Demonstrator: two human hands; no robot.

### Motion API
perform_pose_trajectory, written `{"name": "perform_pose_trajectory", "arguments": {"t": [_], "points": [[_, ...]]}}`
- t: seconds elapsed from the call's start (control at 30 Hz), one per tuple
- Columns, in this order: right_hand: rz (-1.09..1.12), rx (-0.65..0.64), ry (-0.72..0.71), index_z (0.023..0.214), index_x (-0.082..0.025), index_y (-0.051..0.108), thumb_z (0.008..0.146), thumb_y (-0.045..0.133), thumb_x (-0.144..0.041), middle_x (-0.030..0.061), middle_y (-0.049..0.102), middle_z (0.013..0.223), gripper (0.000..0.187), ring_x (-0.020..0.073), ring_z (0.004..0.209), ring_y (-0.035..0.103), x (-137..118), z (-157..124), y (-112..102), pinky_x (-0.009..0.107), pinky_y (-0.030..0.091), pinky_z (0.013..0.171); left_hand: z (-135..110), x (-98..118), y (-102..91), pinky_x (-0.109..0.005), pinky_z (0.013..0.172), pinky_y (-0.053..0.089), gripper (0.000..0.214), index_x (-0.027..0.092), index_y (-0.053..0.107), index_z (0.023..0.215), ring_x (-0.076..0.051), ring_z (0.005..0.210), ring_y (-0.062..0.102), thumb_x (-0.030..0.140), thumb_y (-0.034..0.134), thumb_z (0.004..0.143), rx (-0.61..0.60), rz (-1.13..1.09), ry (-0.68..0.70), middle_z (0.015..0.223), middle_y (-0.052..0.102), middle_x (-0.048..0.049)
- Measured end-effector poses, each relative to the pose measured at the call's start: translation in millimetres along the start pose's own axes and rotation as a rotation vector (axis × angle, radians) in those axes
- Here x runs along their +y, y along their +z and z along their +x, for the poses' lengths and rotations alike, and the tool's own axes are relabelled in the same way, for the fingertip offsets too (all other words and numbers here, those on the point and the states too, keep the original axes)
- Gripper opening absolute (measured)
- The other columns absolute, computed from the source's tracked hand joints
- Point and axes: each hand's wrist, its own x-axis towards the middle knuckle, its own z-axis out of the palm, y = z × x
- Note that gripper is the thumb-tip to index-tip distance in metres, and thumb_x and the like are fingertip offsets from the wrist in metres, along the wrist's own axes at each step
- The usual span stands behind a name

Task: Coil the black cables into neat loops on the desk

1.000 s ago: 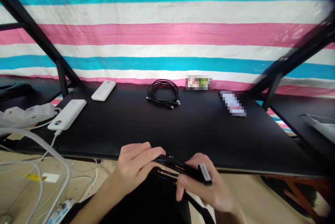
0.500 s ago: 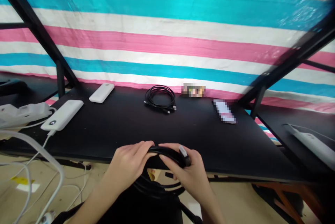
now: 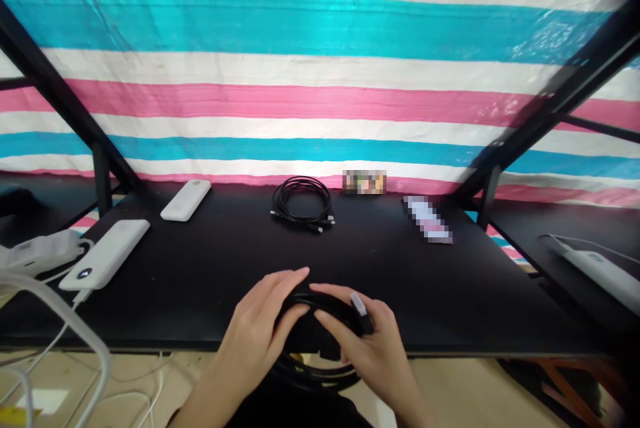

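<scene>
A coiled black cable (image 3: 306, 297) is held in both hands over the front edge of the black table (image 3: 210, 268). My left hand (image 3: 253, 331) curves round its left side, the thumb beneath and the fingers loosely over it. My right hand (image 3: 375, 345) grips the right side of the coil between thumb and fingers. A plug (image 3: 361, 308) with a grey-white tip sticks up beside the right index finger. The lower loops hang below the hands, in front of the table edge. Farther back lies another black cable coil (image 3: 303, 220) with several small plugs.
Two white power banks (image 3: 110, 251) lie at the left, the nearer one with a white cable plugged in. A white power strip (image 3: 40, 251) is beside them. Blurred-out items (image 3: 427, 220) sit at the back right. Black frame bars (image 3: 487, 195) flank the table before a striped sheet.
The view has tilted up slightly. My left fingers have loosened and straightened over the cable. My right hand keeps its grip, and the coil has shifted slightly to the right.
</scene>
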Motion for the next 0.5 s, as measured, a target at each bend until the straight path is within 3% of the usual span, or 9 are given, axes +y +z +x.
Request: {"name": "perform_pose_trajectory", "arguments": {"t": [0.13, 0.23, 0.3, 0.37, 0.4, 0.47, 0.5], "points": [[0.12, 0.159, 0.034, 0.093, -0.023, 0.076, 0.073, 0.072, -0.037, 0.0012, 0.066, 0.063, 0.023, 0.0043, 0.032, 0.038, -6.8, 0.5, -7.6, 0.017, 0.032, 0.029, -6.2, -7.7, 0.7, -0.049, 0.097, 0.042, 0.064, 0.026, 0.035, 0.137, -0.028, 0.114, 0.053, 0.033, 0.064, 0.08, 0.189, -0.035, -0.313, 0.126, 0.054, -0.012], [0.282, 0.356, 0.074, 0.088, -0.023, 0.074, 0.069, 0.075, -0.038, -0.0005, 0.061, 0.058, 0.024, 0.0022, 0.031, 0.033, -7.6, -1.3, -11.3, 0.017, 0.025, 0.028, -23.8, -25.6, 5.4, -0.054, 0.1, 0.035, 0.077, 0.025, 0.027, 0.142, -0.031, 0.119, 0.049, 0.039, 0.065, 0.077, 0.257, -0.242, -0.556, 0.133, 0.048, -0.0149], [0.401, 0.464, 0.086, 0.088, -0.024, 0.072, 0.067, 0.076, -0.04, -0.0022, 0.057, 0.055, 0.027, 0.002, 0.031, 0.033, -5.3, -0.7, -10.4, 0.016, 0.023, 0.03, -39.3, -37.3, 14.6, -0.052, 0.101, 0.035, 0.084, 0.025, 0.025, 0.143, -0.032, 0.123, 0.046, 0.047, 0.066, 0.073, 0.214, -0.493, -0.733, 0.138, 0.044, -0.016], [0.525, 0.534, 0.088, 0.089, -0.024, 0.069, 0.066, 0.078, -0.041, -0.0057, 0.048, 0.048, 0.029, 0.0018, 0.031, 0.031, -3.0, 2.2, -5.9, 0.016, 0.021, 0.031, -52.8, -43.0, 28.9, -0.05, 0.096, 0.04, 0.083, 0.025, 0.032, 0.141, -0.033, 0.119, 0.051, 0.054, 0.066, 0.07, 0.156, -0.672, -0.868, 0.132, 0.051, -0.0176], [0.593, 0.55, 0.084, 0.09, -0.024, 0.067, 0.067, 0.078, -0.041, -0.0078, 0.042, 0.045, 0.03, 0.0016, 0.032, 0.029, -2.4, 4.3, -2.2, 0.015, 0.021, 0.032, -57.4, -42.7, 37.0, -0.05, 0.09, 0.044, 0.077, 0.024, 0.037, 0.139, -0.034, 0.111, 0.057, 0.056, 0.062, 0.073, 0.118, -0.72, -0.938, 0.122, 0.058, -0.0192], [0.733, 0.542, 0.082, 0.095, -0.026, 0.063, 0.072, 0.074, -0.043, -0.0114, 0.028, 0.041, 0.031, 0.0016, 0.032, 0.021, -1.8, 9.3, 7.6, 0.015, 0.018, 0.034, -60.7, -37.0, 52.2, -0.048, 0.082, 0.048, 0.072, 0.027, 0.041, 0.137, -0.033, 0.103, 0.062, 0.059, 0.057, 0.075, 0.006, -0.982, -1.2, 0.108, 0.067, -0.0172], [0.797, 0.518, 0.088, 0.098, -0.026, 0.062, 0.075, 0.072, -0.045, -0.0125, 0.024, 0.04, 0.032, 0.0019, 0.033, 0.018, -1.3, 12.1, 13.4, 0.015, 0.017, 0.035, -59.5, -32.6, 58.1, -0.047, 0.08, 0.049, 0.073, 0.028, 0.039, 0.138, -0.033, 0.102, 0.063, 0.06, 0.057, 0.075, -0.015, -1.144, -1.268, 0.106, 0.068, -0.0162]]}}
